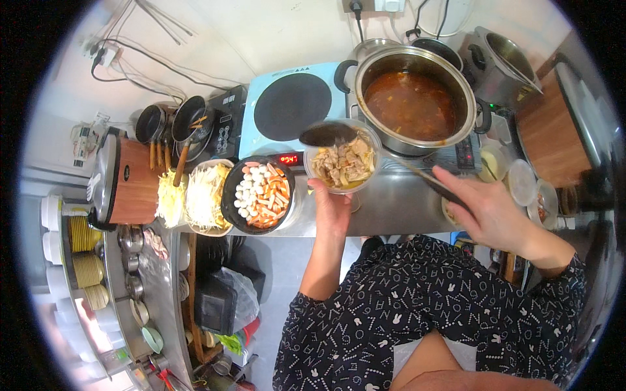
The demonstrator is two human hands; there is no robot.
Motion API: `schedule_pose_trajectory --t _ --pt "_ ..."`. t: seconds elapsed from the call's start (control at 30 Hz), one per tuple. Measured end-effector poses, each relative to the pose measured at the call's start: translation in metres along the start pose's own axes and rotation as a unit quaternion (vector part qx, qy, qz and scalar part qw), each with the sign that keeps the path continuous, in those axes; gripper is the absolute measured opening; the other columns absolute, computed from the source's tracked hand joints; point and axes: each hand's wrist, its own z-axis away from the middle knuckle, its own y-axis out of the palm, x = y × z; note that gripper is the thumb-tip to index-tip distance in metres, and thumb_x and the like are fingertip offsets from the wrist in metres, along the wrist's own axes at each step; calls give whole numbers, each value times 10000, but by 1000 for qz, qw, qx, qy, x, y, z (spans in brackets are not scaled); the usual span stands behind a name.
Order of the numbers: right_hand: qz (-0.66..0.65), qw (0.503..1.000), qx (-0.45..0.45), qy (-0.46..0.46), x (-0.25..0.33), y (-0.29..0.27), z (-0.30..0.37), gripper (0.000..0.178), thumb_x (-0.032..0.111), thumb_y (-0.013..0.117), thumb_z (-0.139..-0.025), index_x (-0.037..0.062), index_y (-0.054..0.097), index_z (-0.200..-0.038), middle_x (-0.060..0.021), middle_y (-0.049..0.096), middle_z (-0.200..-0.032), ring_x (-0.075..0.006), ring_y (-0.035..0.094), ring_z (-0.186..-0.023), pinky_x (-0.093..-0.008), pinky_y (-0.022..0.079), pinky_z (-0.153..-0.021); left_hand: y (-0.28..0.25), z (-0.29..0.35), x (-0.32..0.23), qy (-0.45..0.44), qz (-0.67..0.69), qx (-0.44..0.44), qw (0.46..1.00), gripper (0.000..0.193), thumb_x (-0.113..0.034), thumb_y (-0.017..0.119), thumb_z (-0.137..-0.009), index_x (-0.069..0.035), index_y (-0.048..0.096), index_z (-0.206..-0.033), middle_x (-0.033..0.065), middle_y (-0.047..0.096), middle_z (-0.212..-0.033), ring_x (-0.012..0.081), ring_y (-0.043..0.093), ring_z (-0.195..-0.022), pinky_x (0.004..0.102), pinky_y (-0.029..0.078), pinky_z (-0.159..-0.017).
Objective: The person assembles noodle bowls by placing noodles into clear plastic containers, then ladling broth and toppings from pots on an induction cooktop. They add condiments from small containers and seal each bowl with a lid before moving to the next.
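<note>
My left hand [333,210] is closed round the lower side of a clear plastic bowl [377,156], holding it up over the counter's front part. Cooked meat pieces [344,164] and pale strips fill the bowl. My right hand [484,210] grips the dark handle of a ladle [328,134], whose dark head is over the far left of the bowl. Part of the ladle's shaft is hard to make out against the food. Just behind the bowl, to the right, a big steel pot [360,85] holds reddish-brown soup.
Left of the bowl stand a black pan [226,202] of sliced sausages and white balls, and a container [212,231] of bean sprouts. A blue cooker [287,146] is behind them. Small pans [151,124] and a wood-patterned pot [127,176] are further left. Lidded tubs [521,184] stand right.
</note>
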Motion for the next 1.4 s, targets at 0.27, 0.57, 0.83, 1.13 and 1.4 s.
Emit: schedule_pose_trajectory --t 0.27,0.57,0.83,1.13,1.4 --pt "127 983 -105 86 -37 -32 -8 517 93 593 -841 53 470 -1341 -211 630 -839 -357 619 -743 -418 483 -668 0 -4 0 -9 -40 3 999 965 -700 561 -736 -98 292 -1441 38 375 -1460 200 355 -1346 387 323 -1089" --pt "4 991 -61 118 -137 -28 -37 443 217 578 -864 38 536 -1267 -119 579 -605 -252 545 -471 -367 426 -439 14 -4 -9 6 -41 19 999 947 -697 605 -693 -220 295 -1450 28 384 -1454 224 408 -1302 380 446 -970" --pt "-597 722 21 349 -146 -34 -22 158 244 497 -958 91 531 -946 -6 530 -640 -35 338 -356 -215 258 -315 15 1 -11 1 -50 21 999 947 -680 622 -685 -270 269 -1463 -4 335 -1488 225 371 -1335 415 395 -1042" --pt "-580 742 -38 335 -142 -28 -3 355 187 486 -960 68 535 -1290 -5 491 -628 -19 311 -373 -163 226 -323 21 2 -8 -1 -78 14 997 992 -720 539 -727 -150 225 -1476 46 310 -1499 230 334 -1357 408 348 -1070" --pt "-580 745 -62 325 -145 -28 -3 358 185 494 -955 53 536 -1286 5 505 -626 -18 315 -375 -158 223 -325 23 1 -6 -6 -58 4 998 949 -707 619 -667 -263 304 -1444 -13 379 -1459 204 397 -1311 385 443 -968"
